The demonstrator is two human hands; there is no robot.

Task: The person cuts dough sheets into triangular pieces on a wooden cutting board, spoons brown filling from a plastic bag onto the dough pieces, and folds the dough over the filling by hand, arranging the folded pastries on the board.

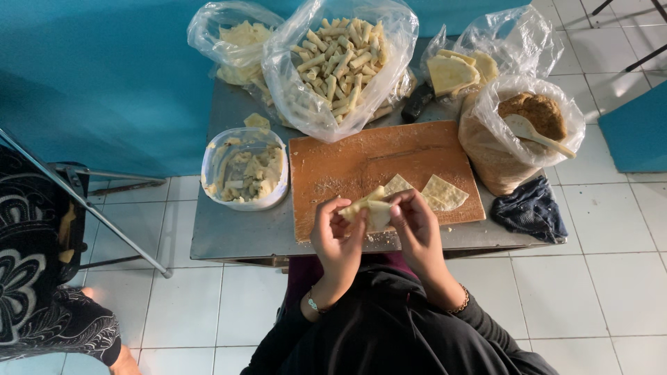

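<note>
both hands [375, 226] pinch a folded dough wrapper [369, 207] above the wooden board [361, 163].

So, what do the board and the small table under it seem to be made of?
The board looks like bare wood: matte orange-brown, dusted with pale flour. The table seems to be sheet metal, probably steel: grey with a dull, smooth sheen. Both hands hold a pale dough wrapper.

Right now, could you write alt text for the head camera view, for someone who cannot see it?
Left hand and right hand fold a pale dough wrapper above a brown wooden board on a grey metal table, beside a clear plastic bag of rolled pastry sticks.
</note>
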